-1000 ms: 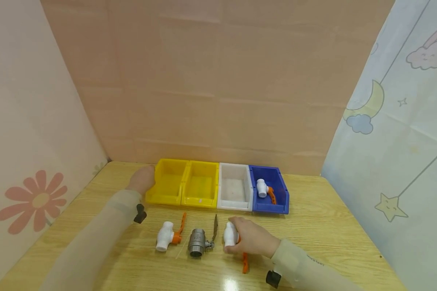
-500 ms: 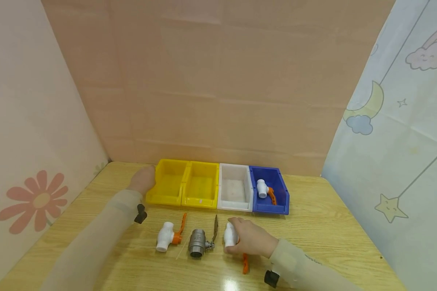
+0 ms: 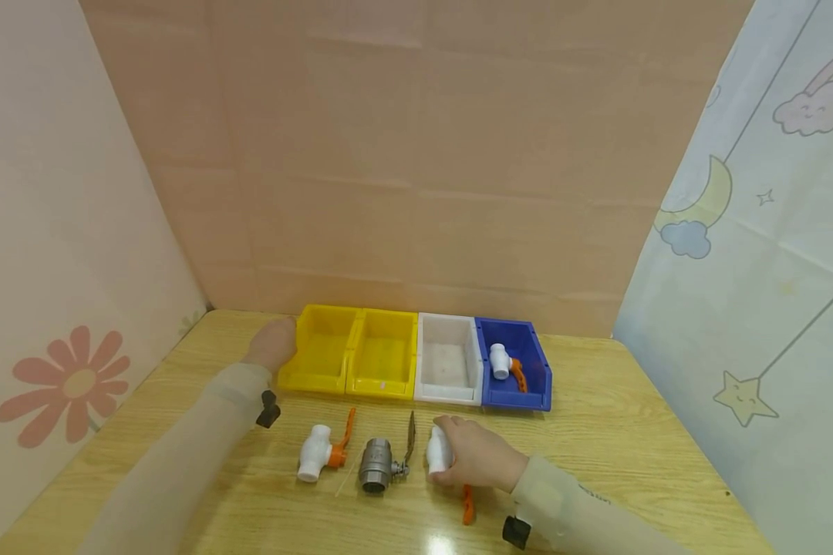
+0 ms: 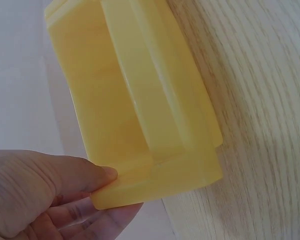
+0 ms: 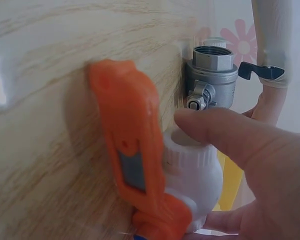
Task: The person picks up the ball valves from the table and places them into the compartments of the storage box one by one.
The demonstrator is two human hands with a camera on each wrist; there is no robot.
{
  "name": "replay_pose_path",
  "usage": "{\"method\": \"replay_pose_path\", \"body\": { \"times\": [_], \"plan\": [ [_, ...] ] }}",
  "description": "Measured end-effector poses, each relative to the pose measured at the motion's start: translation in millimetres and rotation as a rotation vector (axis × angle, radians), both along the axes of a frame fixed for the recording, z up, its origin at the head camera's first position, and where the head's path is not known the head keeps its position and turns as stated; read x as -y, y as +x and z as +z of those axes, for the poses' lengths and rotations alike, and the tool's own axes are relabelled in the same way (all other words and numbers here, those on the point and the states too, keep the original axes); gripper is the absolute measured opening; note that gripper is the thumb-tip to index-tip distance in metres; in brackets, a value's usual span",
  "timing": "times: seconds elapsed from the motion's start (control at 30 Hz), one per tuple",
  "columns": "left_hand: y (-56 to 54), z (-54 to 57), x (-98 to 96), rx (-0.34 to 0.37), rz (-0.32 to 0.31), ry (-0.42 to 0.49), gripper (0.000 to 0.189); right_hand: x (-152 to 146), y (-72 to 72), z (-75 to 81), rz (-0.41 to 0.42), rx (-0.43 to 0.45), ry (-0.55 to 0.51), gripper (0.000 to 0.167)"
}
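Note:
My left hand (image 3: 274, 344) pinches the side wall of the leftmost yellow bin (image 4: 165, 115), thumb inside and fingers outside. On the table at the front right, my right hand (image 3: 484, 455) grips a white plastic ball valve (image 5: 195, 175) by its body, the thumb near one open end. Its orange lever (image 5: 127, 125) sticks out under the hand toward the table's front. Left of this hand stands a metal ball valve (image 3: 376, 465) with its lever pointing back. Farther left lies another white ball valve (image 3: 315, 453) with an orange lever.
A second yellow bin (image 3: 382, 385), a white bin (image 3: 447, 395) and a blue bin (image 3: 537, 397) continue the row rightward. Inside the blue one lies a white ball valve (image 3: 500, 361) with an orange lever. A paper-covered wall (image 3: 416, 193) rises behind the table.

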State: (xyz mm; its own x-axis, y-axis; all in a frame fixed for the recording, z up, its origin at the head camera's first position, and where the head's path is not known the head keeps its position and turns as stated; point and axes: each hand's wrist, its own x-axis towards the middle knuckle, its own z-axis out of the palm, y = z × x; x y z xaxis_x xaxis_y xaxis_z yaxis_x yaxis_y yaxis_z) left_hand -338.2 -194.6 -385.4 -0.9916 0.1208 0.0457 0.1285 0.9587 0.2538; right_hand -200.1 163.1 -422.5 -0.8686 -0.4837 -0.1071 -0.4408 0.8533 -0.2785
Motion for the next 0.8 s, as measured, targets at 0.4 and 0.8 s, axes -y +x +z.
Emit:
{"method": "replay_pose_path", "body": {
  "times": [0.4,0.8],
  "plan": [
    [0.4,-0.1,-0.2,-0.009,0.001,0.009,0.018,2.6,-1.3,1.0,-0.015,0.019,-0.026,0.079],
    [0.7,0.0,-0.2,-0.017,-0.006,0.010,0.020,2.9,-1.1,2.3,-0.033,0.055,-0.079,0.076]
  ]
}}
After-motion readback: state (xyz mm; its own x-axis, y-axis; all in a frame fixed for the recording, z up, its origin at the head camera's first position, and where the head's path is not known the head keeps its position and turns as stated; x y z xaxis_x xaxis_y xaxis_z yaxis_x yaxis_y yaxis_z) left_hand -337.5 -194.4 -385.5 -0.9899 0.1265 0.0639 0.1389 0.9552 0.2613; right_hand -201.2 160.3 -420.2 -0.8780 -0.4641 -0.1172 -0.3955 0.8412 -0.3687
